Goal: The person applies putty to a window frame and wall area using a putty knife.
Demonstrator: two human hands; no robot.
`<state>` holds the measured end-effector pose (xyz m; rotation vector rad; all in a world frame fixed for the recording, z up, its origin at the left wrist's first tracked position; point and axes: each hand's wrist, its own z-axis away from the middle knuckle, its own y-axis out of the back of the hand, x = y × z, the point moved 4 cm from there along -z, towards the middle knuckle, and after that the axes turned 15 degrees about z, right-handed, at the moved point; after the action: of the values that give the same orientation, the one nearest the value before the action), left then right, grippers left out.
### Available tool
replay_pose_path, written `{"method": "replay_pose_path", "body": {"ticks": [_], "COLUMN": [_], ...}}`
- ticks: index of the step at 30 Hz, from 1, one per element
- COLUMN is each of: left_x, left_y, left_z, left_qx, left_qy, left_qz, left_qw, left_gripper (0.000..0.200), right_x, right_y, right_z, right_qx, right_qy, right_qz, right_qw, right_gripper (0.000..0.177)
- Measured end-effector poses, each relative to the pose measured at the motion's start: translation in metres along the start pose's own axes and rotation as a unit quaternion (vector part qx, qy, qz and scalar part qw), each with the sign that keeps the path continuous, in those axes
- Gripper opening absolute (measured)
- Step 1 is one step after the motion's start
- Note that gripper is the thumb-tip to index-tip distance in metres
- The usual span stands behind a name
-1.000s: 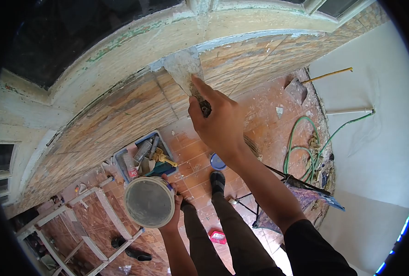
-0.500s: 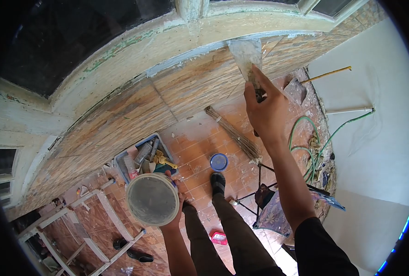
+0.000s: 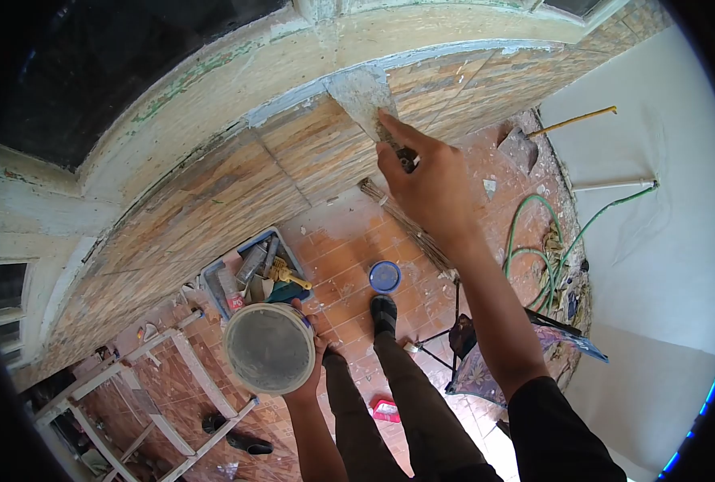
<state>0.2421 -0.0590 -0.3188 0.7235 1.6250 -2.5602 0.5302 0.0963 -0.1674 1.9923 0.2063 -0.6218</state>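
Observation:
My right hand (image 3: 426,181) is closed round the handle of a putty knife (image 3: 362,96), its index finger stretched along the blade. The wide blade lies against the seam (image 3: 293,107) between the painted window frame (image 3: 237,88) and the stone-patterned wall tiles (image 3: 205,193). Pale grey filler covers part of that seam. Lower down, my left hand (image 3: 311,353) grips a round plastic tub (image 3: 268,349) by its side. Grey residue coats the inside of the tub; most of my left fingers are hidden behind it.
On the tiled floor stand a crate of tools (image 3: 293,255), a blue lid (image 3: 385,276) and a twig broom (image 3: 410,225). A wooden ladder (image 3: 205,365) lies at lower left. A folding chair (image 3: 486,365) and a green hose (image 3: 510,241) are at right.
My right hand and the putty knife have moved left along the seam. The tub in my left hand has hardly moved.

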Motion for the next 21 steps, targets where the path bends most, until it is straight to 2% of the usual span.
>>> {"method": "replay_pose_path", "body": {"ticks": [3, 4, 7, 10, 13, 15, 21], "left_x": [-0.003, -0.004, -0.002, 0.0, 0.003, 0.003, -0.008], "left_y": [-0.004, -0.006, -0.007, -0.006, -0.007, -0.007, -0.002], "left_z": [0.001, 0.001, -0.002, -0.004, -0.006, -0.007, -0.003], "left_qx": [0.008, 0.014, 0.015, 0.021, -0.013, -0.028, 0.004], "left_qy": [-0.003, -0.01, -0.023, -0.022, -0.007, 0.001, -0.001], "left_qz": [-0.007, -0.015, -0.025, -0.012, -0.022, -0.03, -0.002], "left_qw": [1.0, 1.0, 0.999, 0.999, 1.0, 0.999, 1.0], "left_gripper": [0.071, 0.069, 0.067, 0.066, 0.066, 0.066, 0.066], "right_x": [-0.006, -0.001, -0.008, -0.014, -0.005, 0.005, 0.028], "right_y": [0.038, 0.043, 0.045, 0.017, -0.01, -0.008, 0.017], "right_z": [-0.005, 0.0, 0.008, 0.009, -0.001, -0.002, -0.015], "right_qx": [-0.093, -0.063, -0.063, 0.0, 0.016, -0.004, -0.032], "right_qy": [-0.078, -0.051, -0.047, 0.035, 0.064, 0.041, -0.009], "right_qz": [0.054, 0.07, 0.032, -0.003, -0.023, -0.009, 0.06], "right_qw": [0.991, 0.994, 0.996, 0.999, 0.998, 0.999, 0.998], "right_gripper": [0.034, 0.036, 0.037, 0.038, 0.038, 0.039, 0.037]}}
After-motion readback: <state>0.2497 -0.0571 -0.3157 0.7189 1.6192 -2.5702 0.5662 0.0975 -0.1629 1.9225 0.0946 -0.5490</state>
